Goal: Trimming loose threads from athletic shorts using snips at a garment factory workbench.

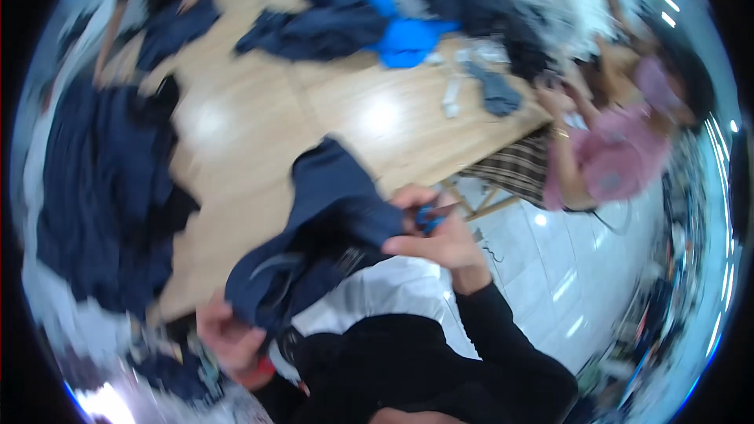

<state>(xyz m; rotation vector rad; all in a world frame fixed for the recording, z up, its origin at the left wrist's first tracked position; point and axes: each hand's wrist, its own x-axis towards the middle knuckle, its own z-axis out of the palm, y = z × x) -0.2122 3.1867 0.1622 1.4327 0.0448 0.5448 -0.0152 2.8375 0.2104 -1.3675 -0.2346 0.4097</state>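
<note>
Navy garment (pixel 338 177) is being gripped by left hand (pixel 228 336) and right hand (pixel 449 242) | blue tool (pixel 428 220) being held right | ideally being kept taut

The left grip (pixel 228 334) is bent closed at near left, palm side turned inward; the right grip (pixel 446 237), farther off, is curled, its thumb (pixel 406 246) pointing left

Navy garment (pixel 330 188), pink top (pixel 609 161), brown checked fabric (pixel 518 163)

Rumpled navy garment (pixel 334 192), partly over wooden table (pixel 236 137); small blue tool (pixel 428 221) just beside.
</note>
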